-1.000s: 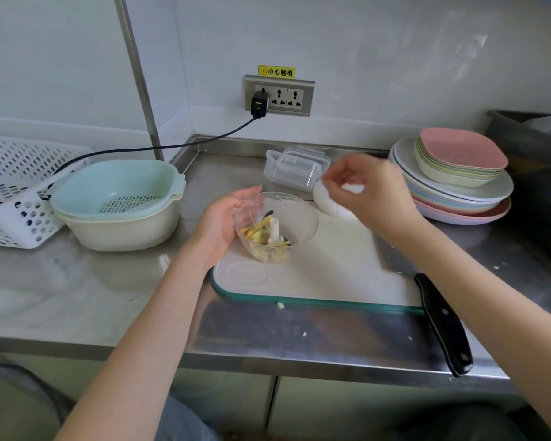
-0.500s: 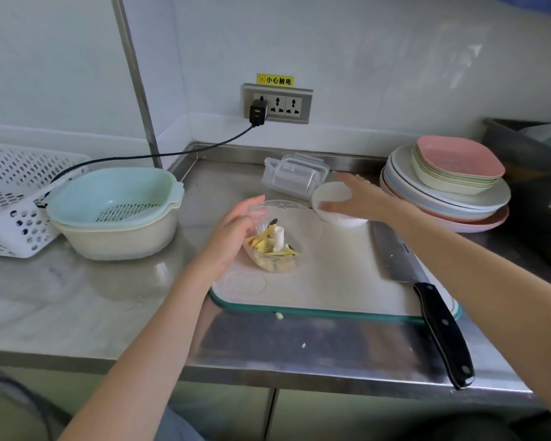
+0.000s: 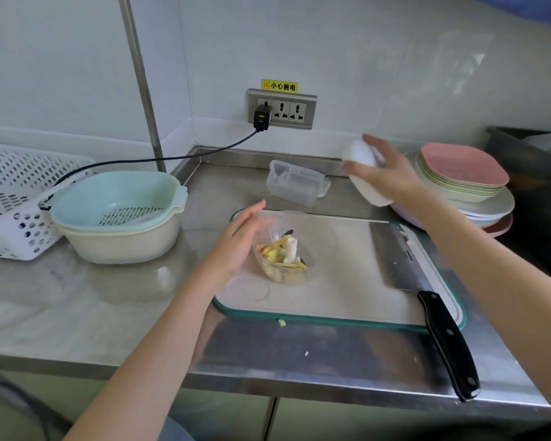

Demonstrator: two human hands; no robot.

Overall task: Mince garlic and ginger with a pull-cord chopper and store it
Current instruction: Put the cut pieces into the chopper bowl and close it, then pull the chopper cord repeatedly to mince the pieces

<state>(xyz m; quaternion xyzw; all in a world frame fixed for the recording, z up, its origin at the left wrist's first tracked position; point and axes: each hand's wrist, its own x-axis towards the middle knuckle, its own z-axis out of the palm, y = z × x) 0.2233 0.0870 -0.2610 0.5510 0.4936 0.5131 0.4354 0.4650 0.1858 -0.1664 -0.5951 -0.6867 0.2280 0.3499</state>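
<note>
Beside left hand (image 3: 236, 246), chopper bowl (image 3: 291, 249); right hand (image 3: 392, 176) grips lid (image 3: 363, 173).

Stainless-steel counter (image 3: 115, 316) in a tiled corner, bearing a white perforated basket (image 3: 10, 202), nested colander bowls (image 3: 118, 218), clear lidded container (image 3: 296, 183), green-rimmed cutting board (image 3: 341, 291), stacked plates (image 3: 478, 198), and pale scraps (image 3: 281, 322), possibly garlic

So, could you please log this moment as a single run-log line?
step: fit lid | right hand: holds white chopper lid aloft | left hand: steadies chopper bowl on cutting board | bowl: ginger strips, uncovered
</note>
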